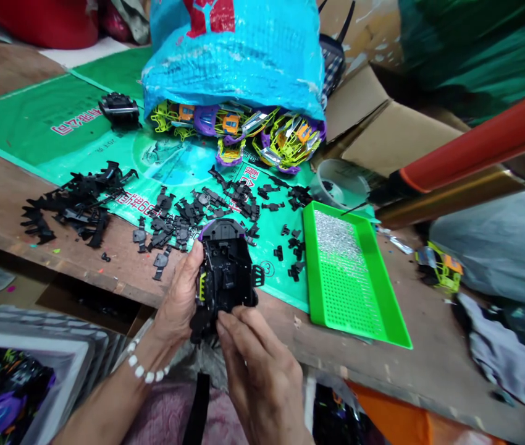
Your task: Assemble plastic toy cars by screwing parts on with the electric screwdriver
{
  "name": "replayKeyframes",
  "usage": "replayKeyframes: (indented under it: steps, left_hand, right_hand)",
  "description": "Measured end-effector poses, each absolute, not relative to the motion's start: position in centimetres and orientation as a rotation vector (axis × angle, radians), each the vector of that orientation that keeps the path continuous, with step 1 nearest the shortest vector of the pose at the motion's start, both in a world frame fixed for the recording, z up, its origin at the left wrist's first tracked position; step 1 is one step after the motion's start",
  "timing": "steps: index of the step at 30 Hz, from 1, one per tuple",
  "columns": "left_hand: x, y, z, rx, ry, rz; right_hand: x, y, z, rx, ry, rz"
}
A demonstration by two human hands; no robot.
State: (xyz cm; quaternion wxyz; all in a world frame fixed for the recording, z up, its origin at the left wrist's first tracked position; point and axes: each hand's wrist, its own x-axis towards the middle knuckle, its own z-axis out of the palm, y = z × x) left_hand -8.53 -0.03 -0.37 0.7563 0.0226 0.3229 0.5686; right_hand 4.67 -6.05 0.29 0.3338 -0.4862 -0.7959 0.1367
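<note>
My left hand (180,303) is wrapped round the left side of a black plastic toy car body (228,272), held up at the table's front edge with its inside facing me. Bits of purple and yellow show along its rim. At the near end of the car body, my right hand (260,364) has its fingers pressed together against it; whatever lies between the fingertips is hidden. Just beyond lie many small black plastic parts (183,216), scattered on a green sheet (272,290). A heap of larger black parts (81,207) sits to the left.
A bright green tray (355,284) holds small silvery pieces, possibly screws. Behind it stand a clear round tub (341,185) and an open cardboard box (383,123). A red pole-like tool (475,142) slants in from the right. Colourful toy car shells spill from a blue bag (235,55).
</note>
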Motion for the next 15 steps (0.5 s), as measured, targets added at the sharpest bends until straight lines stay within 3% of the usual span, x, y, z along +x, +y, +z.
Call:
replayKeyframes:
  steps: [4,11,15]
  left_hand:
    - [-8.4,0.8,-0.1,0.031,0.716,1.283]
    - [-8.4,1.6,0.2,-0.097,0.632,1.28]
    - [-8.7,1.4,0.4,-0.114,0.702,1.268]
  right_hand:
    - [4.5,-6.3,-0.2,-1.255,-2.104,0.357]
    - [3.6,-6.0,-1.2,-1.231,-2.166,-0.071]
    - [3.4,-5.4,-0.8,-1.214,-2.161,-0.132]
